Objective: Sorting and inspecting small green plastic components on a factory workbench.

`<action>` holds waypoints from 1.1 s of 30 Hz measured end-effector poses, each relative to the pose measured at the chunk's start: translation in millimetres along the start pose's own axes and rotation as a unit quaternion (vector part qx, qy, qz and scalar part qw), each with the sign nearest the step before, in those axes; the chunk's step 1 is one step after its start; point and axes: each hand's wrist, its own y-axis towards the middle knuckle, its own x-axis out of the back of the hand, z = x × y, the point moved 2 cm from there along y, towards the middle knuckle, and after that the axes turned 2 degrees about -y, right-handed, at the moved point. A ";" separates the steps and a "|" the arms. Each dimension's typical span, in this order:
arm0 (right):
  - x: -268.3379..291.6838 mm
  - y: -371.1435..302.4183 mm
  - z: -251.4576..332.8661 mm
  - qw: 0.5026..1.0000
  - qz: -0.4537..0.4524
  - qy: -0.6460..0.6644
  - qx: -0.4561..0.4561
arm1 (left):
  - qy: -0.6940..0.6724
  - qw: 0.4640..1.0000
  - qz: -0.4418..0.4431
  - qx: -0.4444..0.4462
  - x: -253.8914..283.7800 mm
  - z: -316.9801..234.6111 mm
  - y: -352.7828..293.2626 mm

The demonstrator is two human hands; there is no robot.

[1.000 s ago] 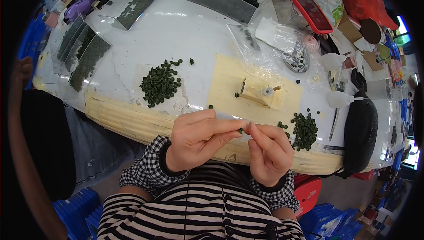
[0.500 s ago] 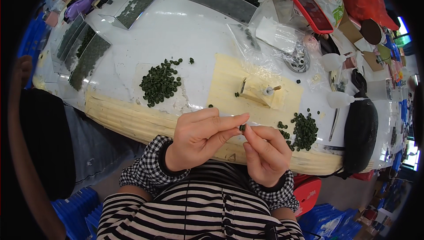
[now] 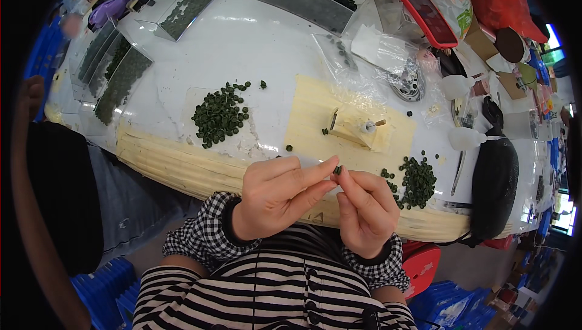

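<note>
Pinching with finger and thumb, the left hand [image 3: 273, 191] seems to hold a tiny green piece [image 3: 337, 170] just where the right hand [image 3: 371, 210] touches it; whether the right grips too, I can't tell. Loosen that pinch and it could drop toward the edge [image 3: 318, 210] at six o'clock. A stray right knuckle might scatter the pile [image 3: 419, 179] at three.
</note>
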 end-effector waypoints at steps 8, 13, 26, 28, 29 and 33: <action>-0.9 -1.3 -3.0 1.000 -0.015 -0.009 -0.011 | 0.056 0.997 0.015 -0.051 -4.3 -0.8 0.8; -0.7 -0.1 -3.1 1.000 -0.010 0.002 -0.016 | 0.083 0.994 0.033 -0.062 -3.1 0.0 -0.1; 3.7 -0.5 -3.6 0.999 0.008 0.027 -0.031 | 0.097 0.989 0.068 -0.085 -2.2 0.3 1.1; 3.8 0.4 -3.2 0.999 0.006 0.035 -0.035 | 0.090 0.991 0.062 -0.079 -2.5 0.8 1.5; 4.2 0.9 -2.8 0.999 0.005 0.039 -0.037 | 0.083 0.992 0.057 -0.073 -3.1 0.4 1.7; 3.3 0.1 -5.7 0.998 -0.013 0.056 -0.038 | 0.038 0.998 0.039 -0.030 -4.6 -0.9 2.9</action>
